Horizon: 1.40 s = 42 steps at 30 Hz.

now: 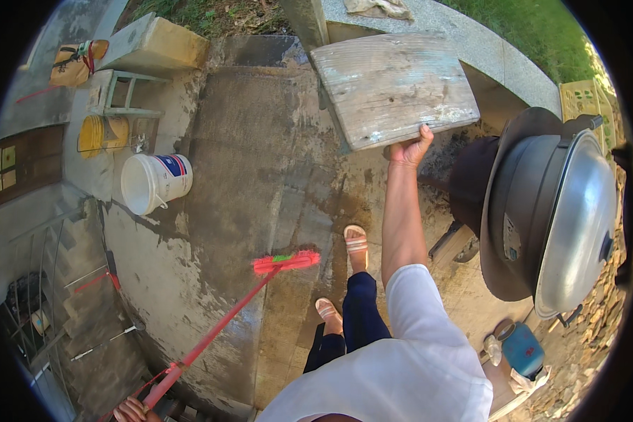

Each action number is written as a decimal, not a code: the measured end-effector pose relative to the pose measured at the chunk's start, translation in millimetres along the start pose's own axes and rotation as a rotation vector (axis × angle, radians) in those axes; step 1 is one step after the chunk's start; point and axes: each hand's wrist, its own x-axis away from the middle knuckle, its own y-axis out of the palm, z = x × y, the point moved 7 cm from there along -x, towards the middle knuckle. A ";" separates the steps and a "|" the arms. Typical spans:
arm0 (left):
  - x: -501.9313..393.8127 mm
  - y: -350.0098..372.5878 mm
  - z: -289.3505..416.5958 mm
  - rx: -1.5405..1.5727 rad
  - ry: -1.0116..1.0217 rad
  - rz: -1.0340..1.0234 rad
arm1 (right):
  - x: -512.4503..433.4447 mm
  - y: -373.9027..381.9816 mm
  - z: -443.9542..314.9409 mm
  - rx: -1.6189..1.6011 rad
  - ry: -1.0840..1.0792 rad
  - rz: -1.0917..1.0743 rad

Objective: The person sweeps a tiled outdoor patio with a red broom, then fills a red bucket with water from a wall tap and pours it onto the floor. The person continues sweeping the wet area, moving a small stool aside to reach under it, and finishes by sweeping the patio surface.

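Note:
My left hand [131,410], at the bottom left rim of the view, is closed around the red handle [211,337] of a long broom. The broom's red-bristled head [287,260], with a green patch on it, rests on the wet concrete floor [232,174] in front of my feet. My right hand [412,147] reaches forward and grips the near edge of a weathered wooden board [395,87]. Faded bluish paint shows on the board. Its underside is hidden, so I cannot tell whether it has legs.
At right stands a large stove with a domed metal lid [577,227]; a blue container [523,349] sits beyond it. To the left are a white plastic bucket [157,182], a yellow bucket [103,135] and a small stool [132,92]. A stone-topped ledge [485,45] runs behind the board.

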 end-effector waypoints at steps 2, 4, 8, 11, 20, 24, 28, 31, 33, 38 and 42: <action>1.0 -3.1 -2.9 0.044 -0.028 0.050 | -5.7 -25.0 13.4 -0.024 0.028 0.116; 2.7 -3.2 0.0 0.006 0.010 0.055 | 2.1 -45.6 34.0 -0.081 0.063 0.157; 5.8 -4.3 -1.5 0.033 -0.021 0.082 | 13.8 -57.3 69.0 -0.083 0.116 0.100; 5.8 -3.1 1.2 -0.035 0.024 0.032 | 9.1 -58.2 77.9 -0.129 0.046 0.178; 2.0 -5.3 -0.3 0.194 0.039 -0.321 | 30.1 -70.8 71.2 0.251 0.261 0.308; 7.6 -7.6 1.0 0.224 0.091 -0.432 | 76.1 -89.4 66.0 0.634 0.497 0.308; 21.6 -8.7 3.9 0.257 0.126 -0.472 | 194.2 -117.3 61.8 0.957 0.852 0.166; 42.4 -17.1 8.6 0.246 0.160 -0.436 | 318.1 -123.4 65.5 1.185 1.032 -0.082; 60.9 -24.6 14.0 0.233 0.168 -0.479 | 406.1 -121.2 71.5 1.354 1.251 -0.200; 109.2 -75.1 47.1 0.352 0.324 -0.623 | 590.8 -84.8 75.0 1.258 1.652 -0.264; 132.2 -146.4 82.1 0.531 0.472 -0.770 | 667.4 -51.8 98.7 0.764 1.605 -0.038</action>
